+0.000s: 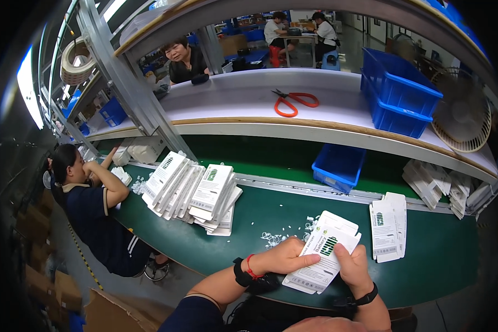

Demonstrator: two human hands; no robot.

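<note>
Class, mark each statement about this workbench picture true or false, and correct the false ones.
1. Both hands hold a stack of flat white cartons. True: left hand, right hand.
2. The scissors on the upper shelf have blue handles. False: the scissors have orange-red handles.
3. A fanned pile of white cartons lies on the green belt. True.
4. The blue bins on the shelf stand on the left. False: they are at its right end.
5. The left wrist wears a red band. True.
</note>
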